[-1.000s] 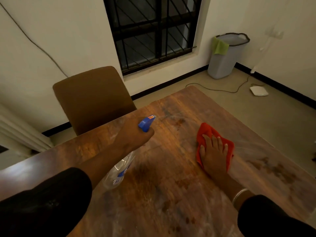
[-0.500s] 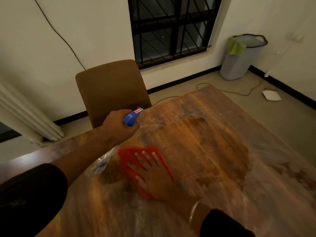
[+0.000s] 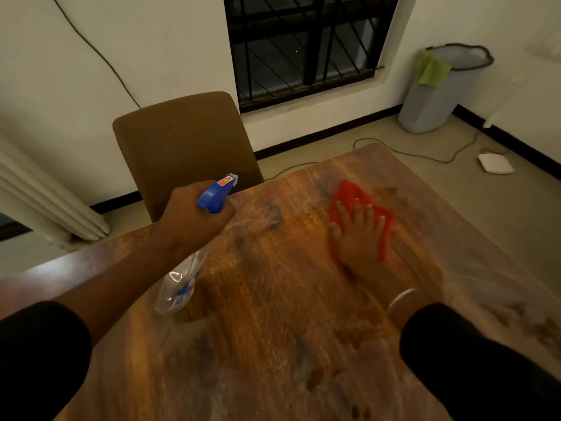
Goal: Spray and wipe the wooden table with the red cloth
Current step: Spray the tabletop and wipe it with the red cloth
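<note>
The wooden table (image 3: 273, 329) fills the lower view, streaked with wet smears. My left hand (image 3: 194, 220) grips a clear spray bottle (image 3: 179, 287) by its blue trigger head, held above the table's left middle with the nozzle aimed at the far edge. My right hand (image 3: 359, 238) lies flat, fingers spread, pressing the red cloth (image 3: 349, 192) onto the table near its far right corner. The cloth shows around and ahead of my fingers; the rest is under my palm.
A brown chair (image 3: 185, 147) stands at the table's far edge. A grey bin (image 3: 440, 95) with a green cloth over its rim is in the corner. A cable and a white device (image 3: 494, 163) lie on the floor to the right.
My right hand has slid the red cloth from beside the bottle out to the far right of the table. The left hand with the bottle has stayed about where it was.
</note>
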Action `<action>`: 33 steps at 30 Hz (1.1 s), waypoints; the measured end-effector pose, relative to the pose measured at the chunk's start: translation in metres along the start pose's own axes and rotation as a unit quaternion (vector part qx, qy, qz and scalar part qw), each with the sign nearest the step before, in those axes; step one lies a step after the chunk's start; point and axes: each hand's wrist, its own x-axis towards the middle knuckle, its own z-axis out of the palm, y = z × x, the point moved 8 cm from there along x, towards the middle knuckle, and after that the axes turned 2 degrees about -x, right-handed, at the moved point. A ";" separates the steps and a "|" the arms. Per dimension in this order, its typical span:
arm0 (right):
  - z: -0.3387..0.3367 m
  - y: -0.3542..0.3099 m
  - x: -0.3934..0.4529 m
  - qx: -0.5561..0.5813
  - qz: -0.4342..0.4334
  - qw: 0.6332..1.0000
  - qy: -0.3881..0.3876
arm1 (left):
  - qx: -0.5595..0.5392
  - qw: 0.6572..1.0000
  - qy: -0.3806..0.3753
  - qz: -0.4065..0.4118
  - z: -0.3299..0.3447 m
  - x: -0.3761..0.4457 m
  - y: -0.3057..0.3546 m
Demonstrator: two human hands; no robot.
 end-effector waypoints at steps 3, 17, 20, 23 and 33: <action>0.035 -0.119 -0.047 0.000 -0.168 0.986 -0.023 | 0.024 1.000 0.010 -0.008 -0.003 0.009 -0.003; 0.017 -0.099 0.069 -0.019 -0.063 0.998 -0.018 | 0.122 0.992 0.014 -0.012 -0.046 -0.004 -0.043; 0.036 -0.184 0.033 -0.017 -0.148 0.989 -0.014 | 0.126 0.991 0.033 -0.020 -0.056 -0.003 -0.049; 0.065 -0.299 -0.036 -0.019 -0.355 0.934 -0.043 | 0.138 0.988 0.064 -0.017 -0.062 0.000 -0.049; 0.018 -0.129 0.126 0.020 -0.253 0.967 -0.001 | 0.115 0.992 0.043 0.002 -0.002 0.037 -0.011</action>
